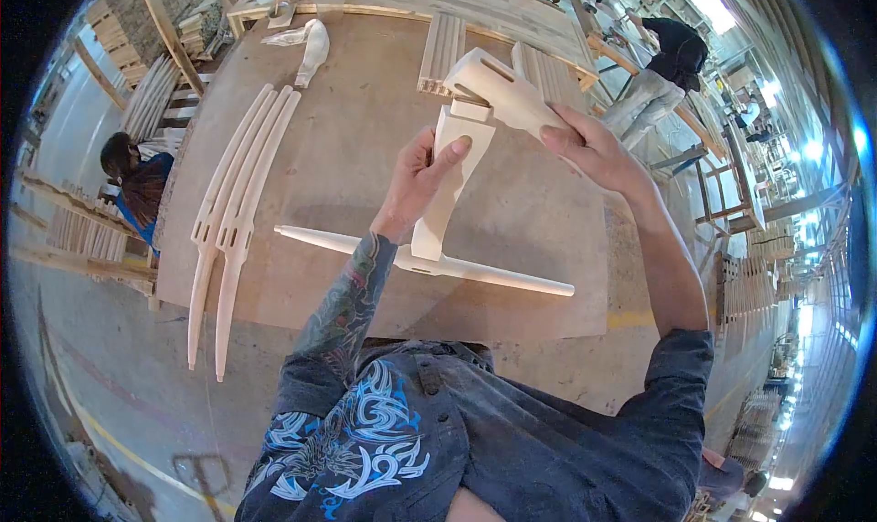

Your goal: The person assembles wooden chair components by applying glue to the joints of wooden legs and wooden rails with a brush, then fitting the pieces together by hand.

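My left hand (416, 177) is wrapped round a pale, flat wooden rail (445, 193), thumb lying on its front face. The rail stands upright, its lower end at the middle of a long tapered wooden leg (512, 274) lying across the table. At its top, a stepped tenon (470, 111) points up. In my right hand (592, 147) is a second wooden leg (507, 93), gripped with the thumb on top. This one is tilted, its slotted part right at the tenon; my hand and forearm hide its far end.
Several slotted wooden legs (239, 184) lie side by side on the brown tabletop (365, 102), some overhanging its front edge. Wood strips (443, 52) and a whitish bag-like thing (313, 52) are at the back. One person (137, 179) is at left, another (671, 52) at right.
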{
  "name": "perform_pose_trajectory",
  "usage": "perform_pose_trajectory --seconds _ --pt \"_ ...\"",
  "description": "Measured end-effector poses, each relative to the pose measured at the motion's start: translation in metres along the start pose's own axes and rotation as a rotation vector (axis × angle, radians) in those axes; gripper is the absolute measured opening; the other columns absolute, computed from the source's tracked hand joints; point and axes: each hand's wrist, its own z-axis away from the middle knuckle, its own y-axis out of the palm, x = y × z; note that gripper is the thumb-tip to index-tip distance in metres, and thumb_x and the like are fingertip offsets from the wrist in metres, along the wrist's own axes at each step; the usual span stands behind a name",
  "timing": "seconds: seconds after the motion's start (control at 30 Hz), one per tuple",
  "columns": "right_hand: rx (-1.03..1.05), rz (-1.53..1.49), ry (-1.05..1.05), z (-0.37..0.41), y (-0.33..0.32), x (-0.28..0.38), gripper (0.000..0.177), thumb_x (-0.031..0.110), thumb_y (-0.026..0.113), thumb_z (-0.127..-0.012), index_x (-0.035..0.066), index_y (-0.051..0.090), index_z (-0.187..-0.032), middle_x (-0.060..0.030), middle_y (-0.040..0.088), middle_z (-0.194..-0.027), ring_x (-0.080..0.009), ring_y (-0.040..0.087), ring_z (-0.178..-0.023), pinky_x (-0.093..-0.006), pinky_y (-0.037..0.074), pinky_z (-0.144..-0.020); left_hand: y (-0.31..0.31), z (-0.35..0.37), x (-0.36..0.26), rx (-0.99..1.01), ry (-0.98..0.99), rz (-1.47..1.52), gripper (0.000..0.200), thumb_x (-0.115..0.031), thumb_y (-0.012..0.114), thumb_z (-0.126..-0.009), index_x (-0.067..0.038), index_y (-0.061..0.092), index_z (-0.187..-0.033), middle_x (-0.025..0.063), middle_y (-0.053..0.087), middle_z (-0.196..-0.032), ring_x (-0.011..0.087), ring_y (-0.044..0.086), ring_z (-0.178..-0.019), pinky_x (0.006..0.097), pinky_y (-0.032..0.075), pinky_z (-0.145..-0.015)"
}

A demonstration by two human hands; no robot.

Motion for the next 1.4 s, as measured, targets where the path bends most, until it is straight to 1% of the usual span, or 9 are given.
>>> perform_pose_trajectory --seconds 0.07,0.17,0.67,0.9,0.97,1.07,1.17,1.3,1.4 --pt "-0.213 0.173 -0.370 0.003 0.005 -0.005 0.060 0.036 0.066 -0.092 0.001 0.047 -0.138 -0.0142 0.066 -0.107 -0.0201 0.065 -0.091 -0.0327 0.052 -0.079 0.000 0.000 0.001 -0.001 0.016 0.003 0.033 -0.036 0.063 -0.096 -0.007 0.063 -0.112 -0.0096 0.054 -0.086 0.0005 0.044 -0.074 0.0185 0.038 -0.064" --pt "-0.201 0.317 -0.392 0.011 -0.005 0.005 0.062 0.030 0.070 -0.089 0.006 0.046 -0.142 -0.0175 0.063 -0.125 -0.0277 0.063 -0.110 -0.0375 0.048 -0.093 -0.001 0.001 0.003 -0.010 0.003 0.009 0.031 -0.034 0.064 -0.096 -0.008 0.063 -0.112 -0.0096 0.055 -0.087 0.0002 0.045 -0.075 0.0185 0.038 -0.064" --pt "-0.246 0.792 -0.458 0.023 -0.011 0.026 0.065 0.022 0.068 -0.085 0.027 0.042 -0.145 -0.0090 0.065 -0.115 -0.0335 0.065 -0.094 -0.0431 0.052 -0.078 -0.012 -0.003 -0.012 0.068 -0.073 0.004 0.030 -0.029 0.060 -0.098 -0.006 0.062 -0.116 -0.0060 0.061 -0.100 0.0032 0.052 -0.089 0.0211 0.043 -0.078" --pt "-0.201 0.800 -0.354 0.027 -0.006 0.033 0.068 0.020 0.069 -0.084 0.029 0.041 -0.146 -0.0107 0.065 -0.110 -0.0341 0.065 -0.093 -0.0440 0.053 -0.077 -0.009 -0.065 -0.129 0.207 0.524 -0.227 0.035 -0.019 0.058 -0.087 0.001 0.061 -0.116 0.0107 0.063 -0.118 0.0217 0.058 -0.112 0.0315 0.045 -0.095" --pt "-0.227 0.795 -0.385 0.027 -0.007 0.030 0.068 0.020 0.069 -0.084 0.029 0.041 -0.146 -0.0092 0.065 -0.110 -0.0333 0.065 -0.092 -0.0442 0.053 -0.077 0.031 -0.061 -0.171 0.237 0.619 -0.455 0.044 -0.022 0.037 -0.100 0.002 0.051 -0.134 0.0261 0.053 -0.133 0.0375 0.051 -0.124 0.0448 0.037 -0.106" --pt "-0.234 0.787 -0.374 0.028 -0.005 0.033 0.067 0.020 0.069 -0.084 0.028 0.042 -0.145 -0.0092 0.065 -0.111 -0.0332 0.065 -0.093 -0.0440 0.053 -0.076 0.034 -0.094 -0.136 0.396 0.288 -0.848 0.047 -0.028 0.036 -0.103 -0.002 0.046 -0.140 0.0243 0.052 -0.137 0.0315 0.049 -0.127 0.0438 0.036 -0.108" --pt "-0.220 0.780 -0.372 0.030 -0.006 0.036 0.066 0.017 0.069 -0.083 0.025 0.045 -0.143 -0.0107 0.066 -0.113 -0.0343 0.064 -0.096 -0.0441 0.052 -0.080 0.016 -0.104 -0.083 0.607 0.476 -0.901 0.044 -0.025 0.054 -0.090 0.000 0.057 -0.126 0.0165 0.060 -0.125 0.0298 0.057 -0.118 0.0349 0.044 -0.098" --pt "-0.167 0.690 -0.403 0.021 -0.008 0.052 0.061 0.019 0.070 -0.082 0.021 0.049 -0.140 -0.0136 0.065 -0.115 -0.0360 0.064 -0.099 -0.0449 0.050 -0.084 0.014 -0.095 -0.091 0.577 0.482 -0.949 0.052 -0.030 0.056 -0.089 -0.001 0.053 -0.132 0.0201 0.057 -0.130 0.0346 0.053 -0.122 0.0380 0.044 -0.099" --pt "-0.039 0.472 -0.466 -0.006 0.006 0.072 0.058 0.024 0.071 -0.084 0.016 0.051 -0.138 -0.0152 0.061 -0.127 -0.0358 0.061 -0.110 -0.0415 0.048 -0.093 0.010 -0.092 -0.099 0.596 0.622 -1.537 0.055 -0.037 0.034 -0.105 -0.008 0.031 -0.151 0.0213 0.042 -0.148 0.0247 0.037 -0.140 0.0402 0.029 -0.114"
